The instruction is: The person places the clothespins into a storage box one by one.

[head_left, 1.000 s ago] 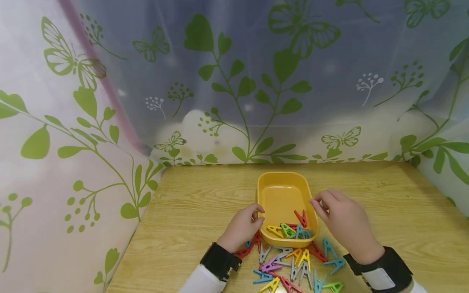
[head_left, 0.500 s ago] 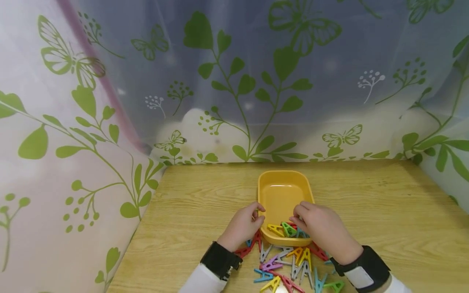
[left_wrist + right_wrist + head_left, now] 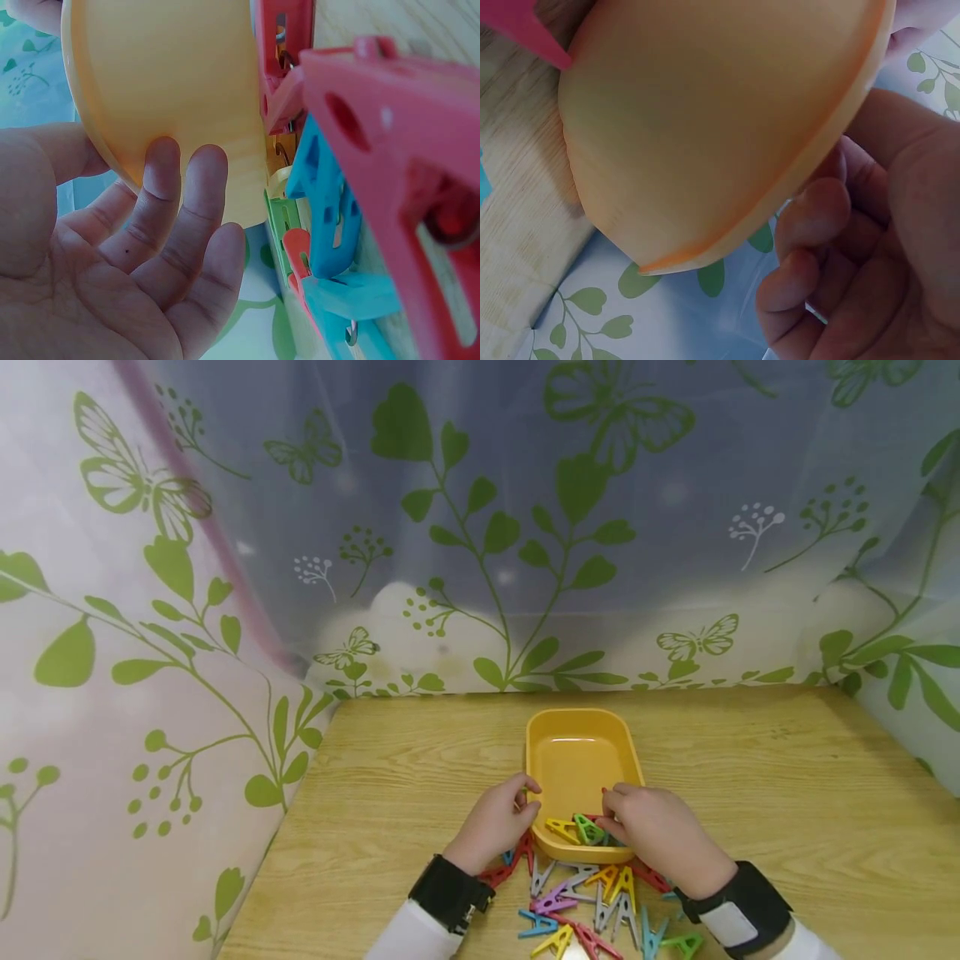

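A yellow plastic tray [image 3: 573,768] sits on the table, with yellow [image 3: 562,830] and green [image 3: 589,830] clothespins at its near end. My left hand [image 3: 493,820] grips the tray's left edge; in the left wrist view its fingers [image 3: 204,176] lie along the outer wall and its thumb goes over the rim. Reaching across the right rim, my right hand [image 3: 663,831] has its thumb and finger pinched inside the tray. A red clothespin [image 3: 604,791] tip peeks out at those fingertips, the rest covered by the hand. In the right wrist view, the right hand's fingers [image 3: 810,217] are curled beside the tray wall.
Several loose clothespins lie on the wooden table [image 3: 405,760] in front of the tray, including purple [image 3: 555,902], blue [image 3: 537,924] and grey ones [image 3: 603,912]. A patterned curtain [image 3: 480,568] hangs behind the table and along its sides.
My right hand has moved left from beside the tray's right rim to inside it, over the red clothespin, and now pinches it. The left hand has stayed on the tray's left edge.
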The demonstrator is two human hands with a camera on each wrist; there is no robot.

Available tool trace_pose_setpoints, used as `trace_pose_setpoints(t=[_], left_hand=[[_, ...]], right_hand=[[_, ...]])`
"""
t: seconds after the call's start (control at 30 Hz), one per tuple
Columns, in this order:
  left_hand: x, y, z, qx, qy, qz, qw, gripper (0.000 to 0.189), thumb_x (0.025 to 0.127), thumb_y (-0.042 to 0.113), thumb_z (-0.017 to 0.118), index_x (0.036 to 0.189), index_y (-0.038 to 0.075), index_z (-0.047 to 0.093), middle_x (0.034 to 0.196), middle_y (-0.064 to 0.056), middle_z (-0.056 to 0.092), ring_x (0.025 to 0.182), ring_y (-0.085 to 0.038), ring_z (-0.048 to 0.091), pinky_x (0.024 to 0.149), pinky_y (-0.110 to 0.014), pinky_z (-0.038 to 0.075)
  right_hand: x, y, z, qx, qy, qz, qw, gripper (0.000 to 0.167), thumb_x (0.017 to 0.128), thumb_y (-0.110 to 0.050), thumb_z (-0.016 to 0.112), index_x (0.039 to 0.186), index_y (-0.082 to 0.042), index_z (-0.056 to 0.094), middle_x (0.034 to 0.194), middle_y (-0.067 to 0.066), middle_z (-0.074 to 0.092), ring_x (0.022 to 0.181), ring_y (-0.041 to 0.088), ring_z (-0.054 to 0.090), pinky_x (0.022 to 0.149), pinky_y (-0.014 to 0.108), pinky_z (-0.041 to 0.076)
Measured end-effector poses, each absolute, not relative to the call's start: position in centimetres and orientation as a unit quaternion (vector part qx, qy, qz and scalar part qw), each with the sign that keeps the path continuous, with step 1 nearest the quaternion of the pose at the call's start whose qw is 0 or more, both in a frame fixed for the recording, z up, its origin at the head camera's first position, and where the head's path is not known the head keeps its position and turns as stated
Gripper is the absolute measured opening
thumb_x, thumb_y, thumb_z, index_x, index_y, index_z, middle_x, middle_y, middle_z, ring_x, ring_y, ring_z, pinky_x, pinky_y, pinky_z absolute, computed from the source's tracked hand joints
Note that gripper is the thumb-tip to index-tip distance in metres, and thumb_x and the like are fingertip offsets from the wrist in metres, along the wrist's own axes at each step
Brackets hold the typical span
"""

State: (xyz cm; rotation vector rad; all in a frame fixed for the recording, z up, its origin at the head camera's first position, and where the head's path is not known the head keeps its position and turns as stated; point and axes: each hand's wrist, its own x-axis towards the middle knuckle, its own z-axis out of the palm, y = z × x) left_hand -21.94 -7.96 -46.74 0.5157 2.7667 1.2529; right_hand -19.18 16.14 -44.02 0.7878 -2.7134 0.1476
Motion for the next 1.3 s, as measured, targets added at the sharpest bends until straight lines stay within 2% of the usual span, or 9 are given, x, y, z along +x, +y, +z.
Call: trace_pose_setpoints(t=[0.5,0.9,1.3], left_hand=[[-22.1,-8.0,-46.9,0.166,0.898,0.406,0.035,0.017,0.102,0.017,0.065,0.118,0.012,0.065,0.080,0.002,0.051,0.058,-0.007,0.045,0.053,-0.022,0.037],[-22.2,-7.9,-46.7,0.163,0.901,0.400,0.041,0.017,0.102,0.017,0.064,0.118,0.012,0.064,0.080,0.001,0.051,0.059,-0.008,0.046,0.053,-0.022,0.038],[-22.1,-8.0,-46.9,0.165,0.898,0.404,0.044,0.016,0.103,0.018,0.063,0.118,0.013,0.063,0.081,0.002,0.051,0.058,-0.008,0.046,0.052,-0.022,0.037]], right_hand=[[-19.0,16.1,-43.9,0.279,-0.941,0.068,0.178,0.022,0.085,-0.024,0.086,0.077,-0.017,0.066,0.070,-0.009,0.051,0.054,0.001,0.043,0.051,0.020,0.038],[-19.1,16.7,-43.4,0.282,-0.936,0.096,0.190,0.014,0.088,-0.019,0.083,0.085,-0.016,0.070,0.075,-0.009,0.056,0.058,-0.001,0.047,0.054,0.020,0.042],[-18.6,17.3,-41.8,0.286,-0.922,0.111,0.236,0.013,0.087,-0.016,0.083,0.084,-0.014,0.070,0.071,-0.008,0.055,0.056,-0.001,0.041,0.052,0.020,0.037]])
